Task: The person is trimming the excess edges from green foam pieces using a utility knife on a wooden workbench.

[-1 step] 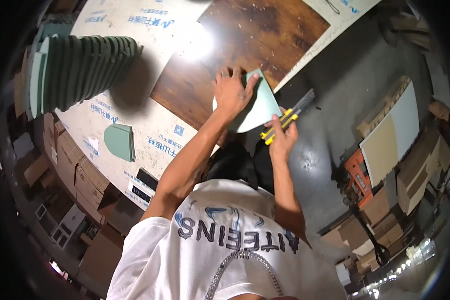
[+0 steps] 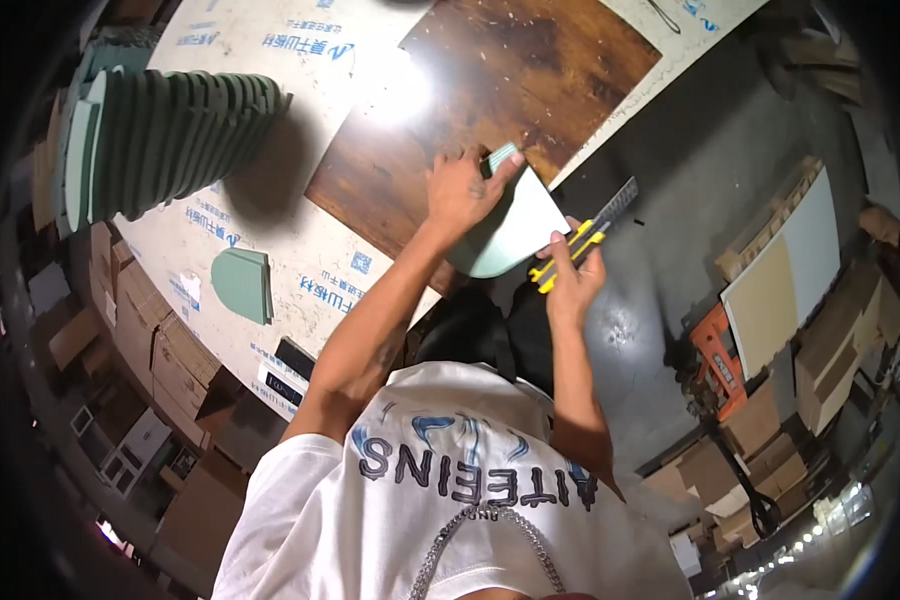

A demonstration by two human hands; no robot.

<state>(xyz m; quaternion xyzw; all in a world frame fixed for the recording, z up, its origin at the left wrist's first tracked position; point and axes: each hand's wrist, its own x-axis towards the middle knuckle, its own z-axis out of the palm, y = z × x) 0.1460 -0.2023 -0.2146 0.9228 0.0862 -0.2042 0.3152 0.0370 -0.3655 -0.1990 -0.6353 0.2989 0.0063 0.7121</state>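
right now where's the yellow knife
In the head view, the yellow knife is in the right hand, right of centre, beside the pale green piece that the left hand holds at the table edge.

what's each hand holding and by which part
Left hand presses the pale green, fan-shaped flat piece at its narrow top corner. Right hand grips the yellow-and-black utility knife by its handle.

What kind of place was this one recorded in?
Probably a workshop or small warehouse. A big worktable carries a stack of pale green cut pieces and a dark wooden board, and cardboard boxes and sheet offcuts crowd the grey concrete floor.
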